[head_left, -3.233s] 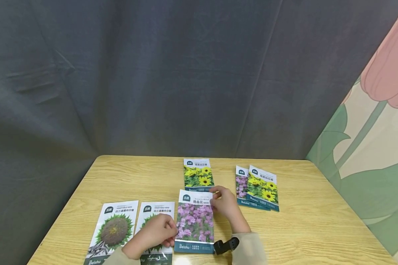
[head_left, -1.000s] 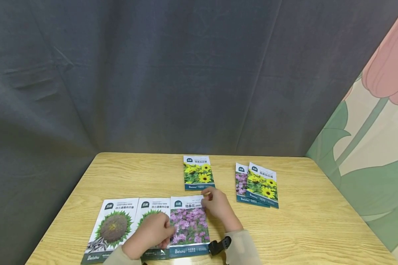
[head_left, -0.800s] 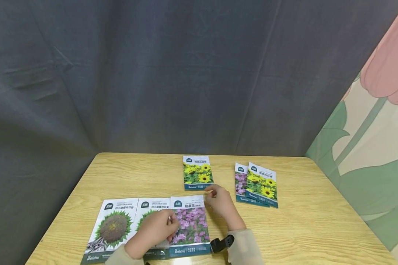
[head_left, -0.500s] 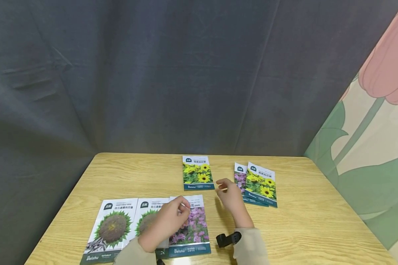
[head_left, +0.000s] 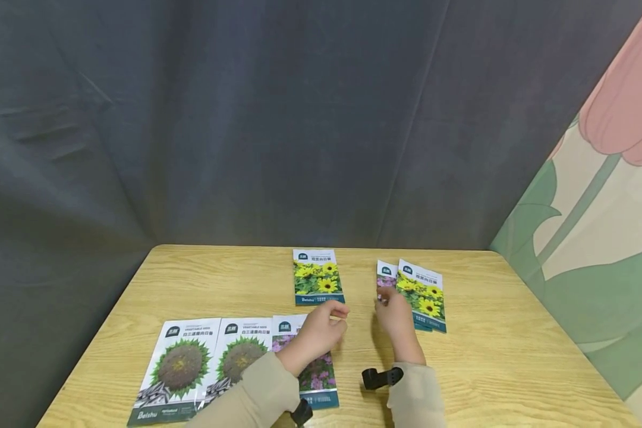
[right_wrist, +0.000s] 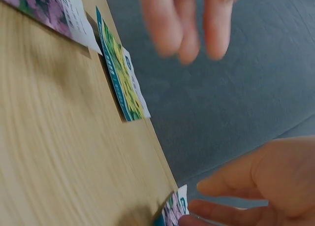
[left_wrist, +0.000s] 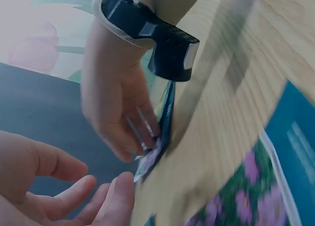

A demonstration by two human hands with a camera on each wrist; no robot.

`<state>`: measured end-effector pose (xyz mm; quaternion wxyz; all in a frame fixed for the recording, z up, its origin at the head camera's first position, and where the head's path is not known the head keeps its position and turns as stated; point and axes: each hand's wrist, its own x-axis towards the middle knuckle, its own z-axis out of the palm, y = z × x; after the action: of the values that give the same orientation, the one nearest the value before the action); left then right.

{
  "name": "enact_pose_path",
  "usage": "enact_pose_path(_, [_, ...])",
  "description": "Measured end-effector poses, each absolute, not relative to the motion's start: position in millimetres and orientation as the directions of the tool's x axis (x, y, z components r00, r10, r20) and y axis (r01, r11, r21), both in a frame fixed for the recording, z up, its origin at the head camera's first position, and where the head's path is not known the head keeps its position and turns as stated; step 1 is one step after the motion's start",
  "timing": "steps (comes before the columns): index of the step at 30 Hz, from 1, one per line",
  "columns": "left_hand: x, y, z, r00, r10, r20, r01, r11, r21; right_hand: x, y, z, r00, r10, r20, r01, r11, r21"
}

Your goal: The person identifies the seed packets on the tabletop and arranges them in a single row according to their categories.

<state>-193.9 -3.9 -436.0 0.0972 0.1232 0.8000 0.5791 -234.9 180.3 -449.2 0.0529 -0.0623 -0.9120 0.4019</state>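
Moved rightward: my right grip (head_left: 396, 313), parted, at the right-of-centre purple packet (head_left: 386, 270); my left grip (head_left: 318, 330), loose, empty. Edge-only pinch advisable.

2 packets (head_left: 243, 356) read “VEGETABLE SEED”, the leftmost packet (head_left: 182, 364) also “Beishu”.

wooden tabletop (head_left: 478, 368): pale yellow-brown, grain running sideways, far corners rounded
dark gray curtain (head_left: 299, 125): hangs behind the tabletop and down its left side, lightly creased
wall mural (head_left: 633, 208): at right, cream, with a pink tulip (head_left: 628, 101) and green leaves (head_left: 615, 303)
light: soft, diffuse
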Motion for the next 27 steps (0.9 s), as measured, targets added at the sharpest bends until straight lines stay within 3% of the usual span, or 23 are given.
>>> enact_pose_path(14, [-222.6, 57.0, -459.0, -0.943, 0.306, -0.131, -0.07, 0.201, 0.977, -234.4, 194.7, -447.6, -0.982, 0.189, 0.024, 0.124, 0.729, -0.673])
enact_pose_path(23, [-235.8, 76.6, -464.5, -0.961, 0.229, -0.154, -0.105, 0.213, 0.971, -236.8, 196.2, -451.3, -0.987, 0.157, 0.014, 0.125, 0.831, -0.542])
enact_pose_path(27, [-238.9, 81.2, -467.5, -0.948, 0.252, -0.194, -0.164, 0.134, 0.977, -235.3, 195.7, -450.9, -0.986, 0.168, 0.021, 0.134, 0.847, -0.515])
